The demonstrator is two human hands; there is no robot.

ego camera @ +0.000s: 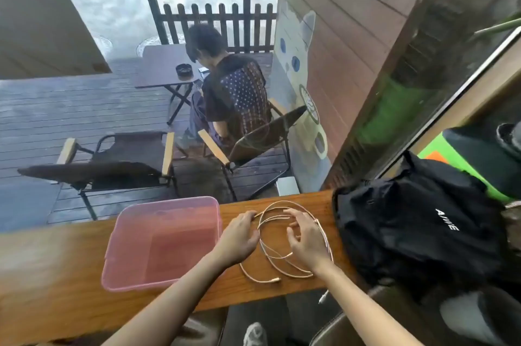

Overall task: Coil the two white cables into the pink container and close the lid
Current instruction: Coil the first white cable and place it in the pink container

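White cables [277, 264] lie in loose loops on the wooden counter [56, 275], right of the pink container [163, 241]. The container is translucent with its lid on. My left hand [241, 235] rests at the loops' left side, fingertips touching a cable end near the top. My right hand [306, 238] hovers over the middle of the loops with fingers spread and curled. One cable plug [323, 296] hangs over the counter's near edge.
A black backpack [417, 230] sits on the counter right of the cables. Behind the window glass a person sits on a folding chair [253, 142], with another chair [112, 162] and a small table [166, 66] on the deck.
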